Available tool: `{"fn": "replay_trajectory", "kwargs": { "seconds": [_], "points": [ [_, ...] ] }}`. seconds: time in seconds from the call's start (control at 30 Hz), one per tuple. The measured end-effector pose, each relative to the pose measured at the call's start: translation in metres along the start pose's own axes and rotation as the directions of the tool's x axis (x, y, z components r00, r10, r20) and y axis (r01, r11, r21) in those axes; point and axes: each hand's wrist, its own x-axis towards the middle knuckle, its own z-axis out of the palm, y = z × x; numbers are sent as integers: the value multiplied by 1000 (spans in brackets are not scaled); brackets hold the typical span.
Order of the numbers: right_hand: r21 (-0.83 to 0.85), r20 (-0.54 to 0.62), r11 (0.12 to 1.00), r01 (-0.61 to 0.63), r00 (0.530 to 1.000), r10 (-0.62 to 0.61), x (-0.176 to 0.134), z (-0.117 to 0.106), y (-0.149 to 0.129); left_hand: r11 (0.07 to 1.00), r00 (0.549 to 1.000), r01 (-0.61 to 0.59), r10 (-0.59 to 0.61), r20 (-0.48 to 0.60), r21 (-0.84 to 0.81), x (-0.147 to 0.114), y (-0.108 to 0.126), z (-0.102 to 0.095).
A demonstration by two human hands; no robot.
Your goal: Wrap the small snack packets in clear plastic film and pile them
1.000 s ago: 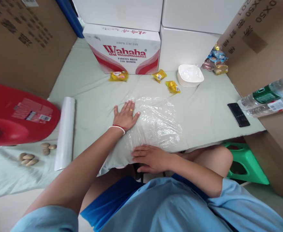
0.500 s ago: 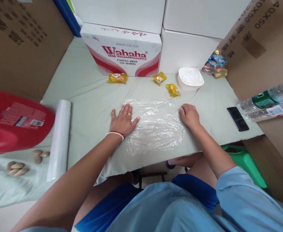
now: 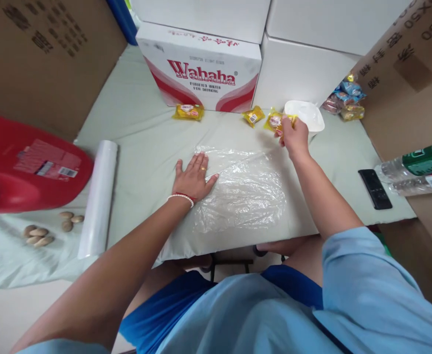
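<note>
My left hand lies flat with fingers spread on the left edge of a crinkled clear plastic sheet. Beyond the sheet's far right corner, my right hand pinches a yellow snack packet at its right end, just in front of a white plastic bowl. Whether that packet is fully off the cloth I cannot tell. A second yellow packet rests to its left, and a third yellow packet lies farther left by the Wahaha carton.
At left are a roll of plastic film, a red jug and several brown nut-like pieces. A black phone, clear bottles and small wrapped snacks lie at right. Cardboard boxes wall the sides.
My right hand has left the sheet's right edge, moved forward and taken hold of the nearest yellow snack packet. My left hand stays on the sheet. The view has shifted slightly.
</note>
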Motion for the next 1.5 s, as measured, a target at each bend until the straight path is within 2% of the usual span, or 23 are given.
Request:
{"fn": "replay_trajectory", "kwargs": {
  "seconds": [0.03, 0.1, 0.17, 0.2, 0.23, 0.3, 0.37, 0.4, 0.43, 0.47, 0.53, 0.57, 0.6, 0.63, 0.87, 0.97, 1.07, 1.13, 1.17, 1.27, 1.33, 1.4, 1.5],
  "points": [
    [129, 112, 988, -86, 991, 71, -15, 2, -10, 1000, 1000, 0, 0, -2, -5, 0, -1, 1],
    [294, 389, 911, -288, 907, 162, -50, 12, -27, 1000, 1000, 4, -4, -2, -11, 1, -1, 1],
    [286, 593, 853, -438, 779, 201, -85, 26, -36, 1000, 1000, 3, -3, -3, -15, 1, -2, 2],
    [225, 630, 862, -455, 743, 227, -99, 32, -37, 1000, 1000, 2, -2, -2, -16, 1, -2, 2],
    [137, 611, 897, -420, 749, 258, -112, 36, -37, 1000, 1000, 1, -1, -2, -17, 1, -2, 1],
    [-117, 439, 966, -230, 860, 258, -128, 36, -35, 1000, 1000, 5, -5, 1, -18, 1, -1, 1],
    [-362, 268, 932, -17, 956, 121, -135, 28, -34, 1000, 1000, 9, -9, 8, -20, 1, 0, 0],
    [-424, 261, 901, 89, 965, 27, -136, 23, -34, 1000, 1000, 8, -7, 9, -21, 1, 0, 0],
    [-435, 315, 875, 211, 947, -71, -135, 19, -34, 1000, 1000, 6, -6, 10, -23, 1, 0, 0],
    [-392, 413, 850, 352, 893, -179, -133, 17, -33, 1000, 1000, 4, -4, 11, -24, 1, 0, -1],
    [-219, 605, 765, 605, 700, -380, -128, 19, -30, 1000, 1000, 4, -4, 9, -23, 1, 0, -1],
    [-142, 665, 720, 680, 604, -440, -125, 22, -27, 1000, 1000, 5, -5, 8, -21, 1, 0, 0],
    [-97, 698, 690, 718, 543, -467, -122, 27, -24, 1000, 1000, 6, -6, 8, -19, 1, 0, 0],
    [-82, 710, 679, 730, 521, -474, -120, 31, -20, 1000, 1000, 6, -6, 7, -16, 1, 0, 0],
    [-116, 555, 726, 678, 650, -518, -124, 48, -5, 1000, 1000, -4, 4, -1, -1, 0, 0, 0],
    [-167, 584, 730, 662, 663, -468, -137, 55, -3, 1000, 1000, 0, 1, -23, 6, -1, 0, 0],
    [-156, 625, 720, 676, 632, -458, -131, 53, -3, 1000, 999, -5, 5, -36, 14, -1, 0, 2],
    [-136, 617, 734, 665, 637, -462, -106, 46, -7, 1000, 999, -10, 10, -34, 14, -1, 0, 2],
    [-160, 595, 750, 642, 669, -445, -87, 42, -9, 1000, 999, -10, 10, -32, 13, -1, -1, 2],
    [-413, 474, 760, 501, 831, -291, -15, 38, -15, 1000, 1000, -7, 7, -23, 14, 0, -2, 2],
    [-564, 385, 723, 400, 901, -198, 32, 43, -15, 1000, 1000, -4, 5, -17, 21, 0, -2, 2],
    [-621, 358, 692, 368, 919, -166, 68, 52, -11, 1000, 1000, 1, -1, -11, 30, 0, -1, 1],
    [-642, 393, 662, 387, 907, -149, 96, 66, -1, 999, 1000, 6, -6, 1, 38, 0, 0, -1]
  ]
}}
